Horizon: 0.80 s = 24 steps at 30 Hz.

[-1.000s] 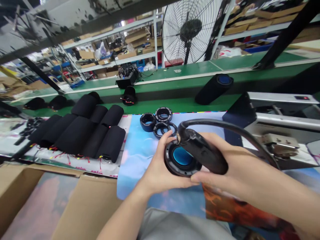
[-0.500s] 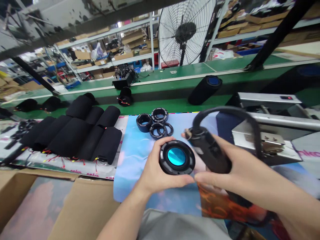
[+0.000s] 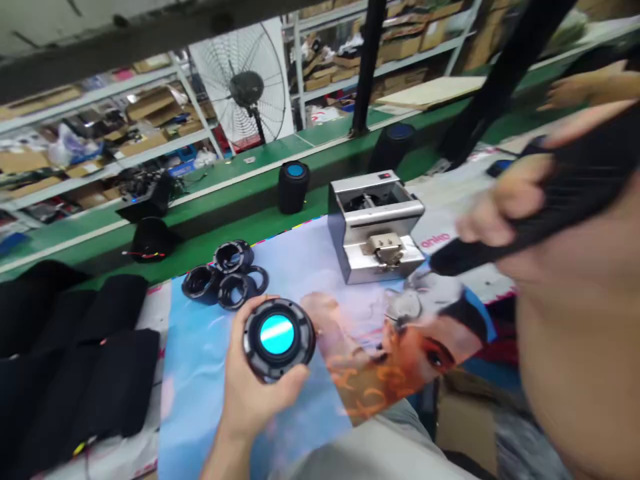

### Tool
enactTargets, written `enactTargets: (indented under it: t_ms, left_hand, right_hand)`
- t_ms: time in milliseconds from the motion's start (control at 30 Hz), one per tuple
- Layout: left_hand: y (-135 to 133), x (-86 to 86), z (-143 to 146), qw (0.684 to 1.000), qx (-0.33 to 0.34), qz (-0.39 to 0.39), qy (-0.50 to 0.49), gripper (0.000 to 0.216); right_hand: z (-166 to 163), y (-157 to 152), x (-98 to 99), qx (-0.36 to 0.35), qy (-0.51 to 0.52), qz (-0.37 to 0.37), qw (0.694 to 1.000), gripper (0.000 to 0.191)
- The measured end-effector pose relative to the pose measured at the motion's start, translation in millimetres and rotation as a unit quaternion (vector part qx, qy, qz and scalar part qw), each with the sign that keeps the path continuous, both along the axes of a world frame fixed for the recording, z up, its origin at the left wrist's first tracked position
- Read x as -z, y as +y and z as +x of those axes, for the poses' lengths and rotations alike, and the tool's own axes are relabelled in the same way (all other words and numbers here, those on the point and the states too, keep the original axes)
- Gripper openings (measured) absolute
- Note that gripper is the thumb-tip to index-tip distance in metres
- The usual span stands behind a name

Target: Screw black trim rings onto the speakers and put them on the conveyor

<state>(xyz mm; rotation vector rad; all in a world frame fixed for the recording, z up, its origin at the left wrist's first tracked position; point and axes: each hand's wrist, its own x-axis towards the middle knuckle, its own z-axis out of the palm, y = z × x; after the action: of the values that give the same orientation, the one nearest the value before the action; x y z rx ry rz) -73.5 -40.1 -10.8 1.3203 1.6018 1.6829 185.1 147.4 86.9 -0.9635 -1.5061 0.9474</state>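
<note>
Cap [image 3: 278,337]: black ringed piece with a bright cyan centre, face up, above the sheet [image 3: 200,360]; contact of its underside with the sheet cannot be told. Clock positions below are taken about this cap.
Left hand [image 3: 250,397]: at 7 o'clock, fingers curved around the rim, thumb along the lower edge, the cap gripped between them.
Right hand [image 3: 523,190]: at 2 o'clock, blurred, fingers wrapped around the black tool [image 3: 565,193].
Tool: slanted, its narrow end aimed toward 8 o'clock and lying just beside the machine [image 3: 350,267] in this view; contact cannot be told.
Machine: silver-topped, between 1 and 2 o'clock, open above, a red switch on its rear edge.
Rings [image 3: 235,291]: four, black, clustered near 10 to 11 o'clock on the sheet.
Sheet: blue to the left, a printed face toward 3 o'clock.
Black cylinders [image 3: 117,373]: grouped at 9 o'clock, partly cut by the edge of view.
Wired cylinder [image 3: 153,240]: at 10 o'clock on the green tabletop [image 3: 227,233], red and yellow leads at its front.
Speaker [image 3: 293,190]: at 12 o'clock, upright, blue top.
Fan [image 3: 245,87]: near 12 o'clock, beyond the tabletop.
</note>
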Motion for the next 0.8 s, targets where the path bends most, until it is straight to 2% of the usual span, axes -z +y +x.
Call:
enactTargets:
  t_ms: [67, 133, 233, 433, 600, 700, 767, 800]
  left_hand:
    - [23, -4.1, 20, 0.999, 0.047, -0.002, -0.025, 0.08]
    - [44, -9.9, 41, 0.995, 0.087, -0.027, -0.047, 0.08]
    - [65, -16.6, 62, 0.988, 0.123, -0.077, -0.05, 0.082]
    - [70, -16.1, 67, 0.991, 0.111, -0.065, -0.044, 0.077]
    - [68, -16.8, 69, 0.989, 0.115, -0.068, -0.064, 0.074]
    - [69, -19.2, 71, 0.986, 0.128, -0.072, -0.078, 0.074]
    - [69, -20.6, 71, 0.984, 0.142, -0.069, -0.084, 0.073]
    - [69, -21.1, 70, 0.983, 0.147, -0.067, -0.087, 0.073]
  right_hand:
    - [-16, -2, -4.2, -0.004, 0.125, 0.016, 0.992, 0.063]
    - [-32, 0, -5.1, -0.036, 0.15, 0.005, 0.988, 0.057]
    - [-46, 7, -1.9, -0.076, 0.128, -0.015, 0.989, 0.057]
    - [-59, 19, 10.0, -0.052, 0.12, 0.017, 0.991, 0.062]
    - [-54, 16, 16.1, -0.102, 0.152, -0.016, 0.983, 0.06]
    - [-48, 5, 1.3, -0.119, 0.181, -0.027, 0.976, 0.047]
    - [-46, -6, -21.2, -0.114, 0.183, 0.005, 0.976, 0.042]
    - [-46, -12, -34.7, -0.118, 0.182, 0.026, 0.976, 0.045]
